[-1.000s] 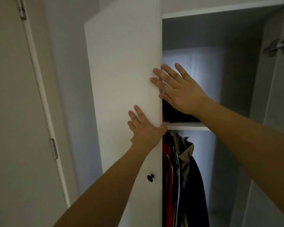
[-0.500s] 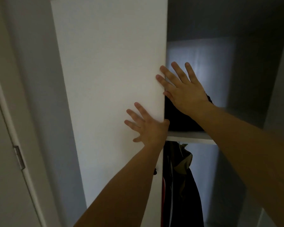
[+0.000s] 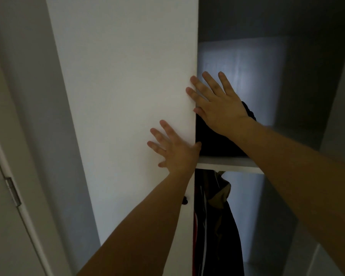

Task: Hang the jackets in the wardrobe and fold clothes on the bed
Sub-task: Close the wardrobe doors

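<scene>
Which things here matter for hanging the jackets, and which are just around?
Job: wardrobe door, left hand and right hand flat against it, hanging jackets, shelf.
Around: dark folded clothes on the shelf, room door hinge.

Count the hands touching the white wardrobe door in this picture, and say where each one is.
2. The left hand lies flat on the white wardrobe door near its free edge, level with the shelf. The right hand rests higher, fingers over that edge.
</scene>
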`<state>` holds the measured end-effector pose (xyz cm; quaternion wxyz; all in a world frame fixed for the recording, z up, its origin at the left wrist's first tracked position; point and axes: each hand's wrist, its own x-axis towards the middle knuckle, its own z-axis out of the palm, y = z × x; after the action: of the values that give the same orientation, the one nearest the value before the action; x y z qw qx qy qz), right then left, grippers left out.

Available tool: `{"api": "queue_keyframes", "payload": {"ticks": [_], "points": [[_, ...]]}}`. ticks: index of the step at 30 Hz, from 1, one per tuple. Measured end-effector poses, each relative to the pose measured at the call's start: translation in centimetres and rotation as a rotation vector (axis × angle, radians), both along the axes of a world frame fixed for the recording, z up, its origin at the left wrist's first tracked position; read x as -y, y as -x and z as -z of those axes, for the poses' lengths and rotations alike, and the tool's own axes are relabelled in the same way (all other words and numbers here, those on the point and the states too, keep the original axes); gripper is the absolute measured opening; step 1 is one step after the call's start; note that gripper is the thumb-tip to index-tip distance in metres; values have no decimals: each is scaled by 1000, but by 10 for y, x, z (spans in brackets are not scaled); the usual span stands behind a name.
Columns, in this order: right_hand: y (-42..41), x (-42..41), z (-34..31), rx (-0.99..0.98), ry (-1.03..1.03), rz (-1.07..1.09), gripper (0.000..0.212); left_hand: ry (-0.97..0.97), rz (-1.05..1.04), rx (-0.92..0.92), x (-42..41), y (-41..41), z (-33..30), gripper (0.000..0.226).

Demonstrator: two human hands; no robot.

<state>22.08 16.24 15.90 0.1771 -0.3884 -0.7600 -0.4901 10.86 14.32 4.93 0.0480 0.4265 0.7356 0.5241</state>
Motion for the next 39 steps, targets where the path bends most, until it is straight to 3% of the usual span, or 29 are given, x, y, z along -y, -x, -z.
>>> {"api": "queue_keyframes", "payload": {"ticks": [9,15,20,23,25,28,30,35,39], "points": [[-82,125,-8,-205,107,228,59,-6,288,-319,90,-21,4,96],[-165,244,-20,-408,-35,425,57,26,596,-414,151,-91,11,87],[-224,316,-28,-557,-226,590,63,28,1033,-398,214,-174,14,82],[-254,342,-34,-806,-275,547,72,121,1169,-446,247,-227,9,87],[-275,352,-34,-1076,-224,452,72,178,1207,-437,262,-260,7,95],[-301,360,-33,-1400,-19,241,42,243,1255,-418,281,-303,6,101],[-311,361,-30,-1387,53,196,15,225,1262,-458,288,-324,8,95],[-312,373,-27,-1235,121,63,31,132,1098,-501,293,-336,21,84],[-292,376,-18,-1211,260,-214,40,58,1048,-520,289,-297,31,65]]}}
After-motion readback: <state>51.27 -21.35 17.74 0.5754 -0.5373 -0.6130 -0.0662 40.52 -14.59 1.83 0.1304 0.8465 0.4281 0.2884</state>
